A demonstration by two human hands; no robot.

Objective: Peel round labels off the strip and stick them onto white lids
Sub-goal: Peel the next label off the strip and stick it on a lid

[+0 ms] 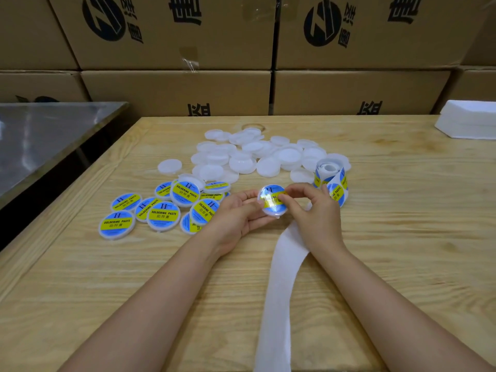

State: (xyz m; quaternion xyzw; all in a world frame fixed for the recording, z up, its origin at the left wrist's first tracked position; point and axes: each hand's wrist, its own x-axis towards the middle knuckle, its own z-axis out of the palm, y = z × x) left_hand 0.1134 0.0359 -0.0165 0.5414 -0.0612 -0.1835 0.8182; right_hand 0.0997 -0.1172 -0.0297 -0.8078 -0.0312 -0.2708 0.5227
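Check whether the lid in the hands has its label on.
On: the blue-and-yellow label covers the lid, held by the left hand, while the right hand pinches the label's edge.

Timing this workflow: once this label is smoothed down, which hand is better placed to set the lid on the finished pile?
Probably the left hand: it holds the lid, and the labelled lids lie on its side. The right hand sits nearer the label roll.

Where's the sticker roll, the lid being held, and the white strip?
Sticker roll (330,171): head view, its coiled top.
Held lid (269,200): head view, middle of its label.
White strip (279,291): head view, bare middle stretch.
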